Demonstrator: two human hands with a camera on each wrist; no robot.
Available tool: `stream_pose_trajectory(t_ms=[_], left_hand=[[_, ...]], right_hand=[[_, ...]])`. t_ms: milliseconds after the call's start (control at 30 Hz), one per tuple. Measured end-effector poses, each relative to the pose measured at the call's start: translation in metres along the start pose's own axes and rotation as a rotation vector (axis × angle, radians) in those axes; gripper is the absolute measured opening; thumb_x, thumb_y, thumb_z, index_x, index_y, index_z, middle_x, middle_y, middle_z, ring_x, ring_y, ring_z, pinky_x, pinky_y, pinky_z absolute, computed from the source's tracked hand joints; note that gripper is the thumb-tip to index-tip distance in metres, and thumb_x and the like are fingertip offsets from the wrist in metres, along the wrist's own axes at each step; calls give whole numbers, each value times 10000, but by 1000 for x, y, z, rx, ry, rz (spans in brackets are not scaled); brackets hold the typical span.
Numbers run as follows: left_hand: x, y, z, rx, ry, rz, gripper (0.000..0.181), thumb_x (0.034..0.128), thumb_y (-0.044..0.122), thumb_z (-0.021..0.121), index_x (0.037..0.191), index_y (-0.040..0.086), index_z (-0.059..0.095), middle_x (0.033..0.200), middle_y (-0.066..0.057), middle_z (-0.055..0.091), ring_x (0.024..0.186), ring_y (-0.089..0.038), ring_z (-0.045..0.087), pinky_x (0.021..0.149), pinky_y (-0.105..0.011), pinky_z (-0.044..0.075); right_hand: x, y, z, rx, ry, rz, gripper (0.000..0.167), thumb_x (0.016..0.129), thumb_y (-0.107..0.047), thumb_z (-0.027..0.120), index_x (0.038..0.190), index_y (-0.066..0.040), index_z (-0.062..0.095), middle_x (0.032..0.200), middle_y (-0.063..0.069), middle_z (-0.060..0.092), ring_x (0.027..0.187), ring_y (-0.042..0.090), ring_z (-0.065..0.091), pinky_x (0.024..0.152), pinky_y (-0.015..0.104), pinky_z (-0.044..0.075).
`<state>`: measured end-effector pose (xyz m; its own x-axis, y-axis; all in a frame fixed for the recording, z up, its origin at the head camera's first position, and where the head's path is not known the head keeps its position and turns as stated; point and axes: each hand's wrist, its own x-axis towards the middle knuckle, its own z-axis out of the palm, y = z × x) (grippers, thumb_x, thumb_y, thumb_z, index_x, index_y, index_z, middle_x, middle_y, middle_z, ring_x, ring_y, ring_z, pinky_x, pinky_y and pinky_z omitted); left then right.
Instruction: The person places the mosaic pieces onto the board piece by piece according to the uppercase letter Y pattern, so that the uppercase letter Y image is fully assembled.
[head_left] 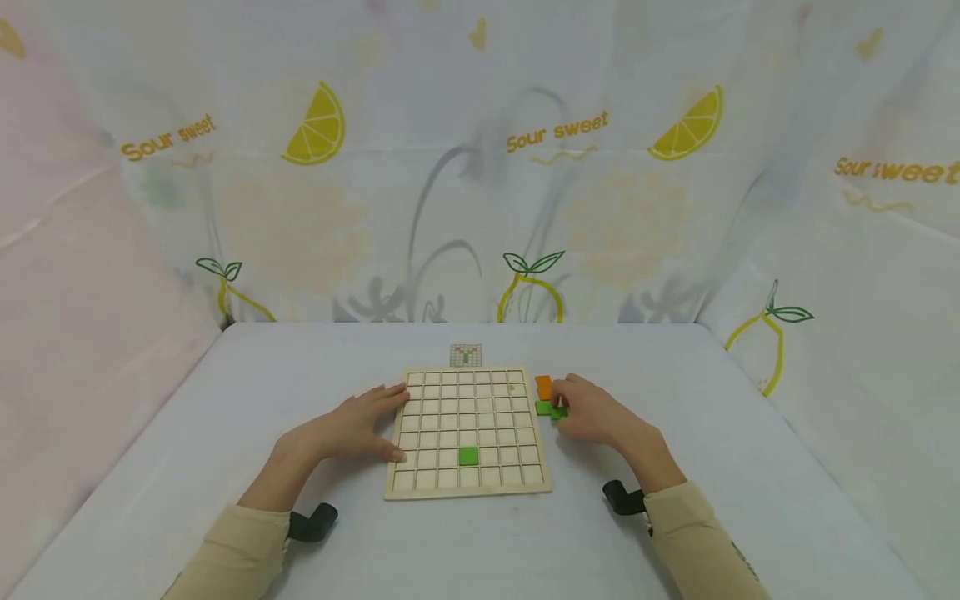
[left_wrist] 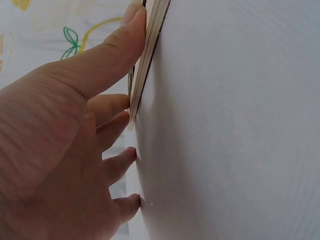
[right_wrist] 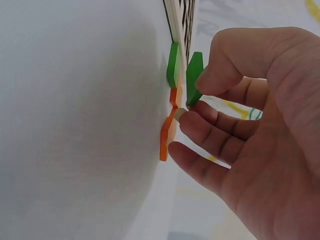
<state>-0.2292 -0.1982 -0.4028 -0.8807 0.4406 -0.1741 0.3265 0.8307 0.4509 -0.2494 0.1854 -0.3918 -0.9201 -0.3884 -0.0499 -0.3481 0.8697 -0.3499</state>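
A wooden grid board (head_left: 427, 479) lies flat on the white table, with one green square tile (head_left: 468, 456) in a cell near its front middle. My left hand (head_left: 352, 429) rests along the board's left edge, thumb and fingertips touching the frame. To the right of the board, my right hand (head_left: 592, 410) pinches a green tile (right_wrist: 194, 75) between thumb and finger, just off the table. Under and beside that hand lie another green tile (right_wrist: 173, 65) and orange tiles (right_wrist: 168, 135), partly hidden by the fingers in the head view.
A small pattern card (head_left: 466, 355) with a coloured grid lies behind the board's far edge. The white tabletop (head_left: 300, 350) meets a printed cloth backdrop (head_left: 435, 208) at the back and sides. Each wrist wears a black camera mount (head_left: 315, 522).
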Motion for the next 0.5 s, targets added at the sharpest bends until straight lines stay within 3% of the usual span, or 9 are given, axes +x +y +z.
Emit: stream_pose_trajectory(t_ms=[500], left_hand=[[-2, 1, 1, -2, 10, -3, 1021, 768, 510, 803, 1558, 81, 318, 1653, -131, 239, 1523, -431, 177, 1188, -700, 130]], right_hand=[[1, -14, -2, 59, 32, -69, 254, 739, 22, 585, 931, -141, 618, 934, 24, 547, 806, 164, 494, 680, 292, 423]])
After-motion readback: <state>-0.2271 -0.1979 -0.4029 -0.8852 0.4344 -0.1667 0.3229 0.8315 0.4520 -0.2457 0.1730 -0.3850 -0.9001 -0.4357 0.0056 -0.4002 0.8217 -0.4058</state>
